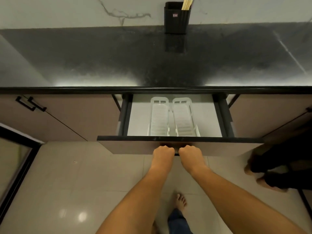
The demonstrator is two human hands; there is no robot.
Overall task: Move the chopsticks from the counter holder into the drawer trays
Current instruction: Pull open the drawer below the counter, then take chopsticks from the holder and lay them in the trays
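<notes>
Presently, the pale wooden chopsticks (pixel 186 3) are seen standing in the black ribbed plastic holder (pixel 176 19), which is set at the back of the dark polished stone table (pixel 101 61) against the wall. Below the table edge, the brown-fronted drawer (pixel 128 146) is pulled out. Inside it, the left white slatted plastic tray (pixel 159 117) lies just beside the right white slatted plastic tray (pixel 184 117). The left hand (pixel 163 152) and right hand (pixel 190 152) are placed close together, fingers curled over the drawer front; the fingertips are hidden.

Trays (pixel 159 119) in drawer (pixel 140 119) (holder (pixel 176 21) behind)
</notes>
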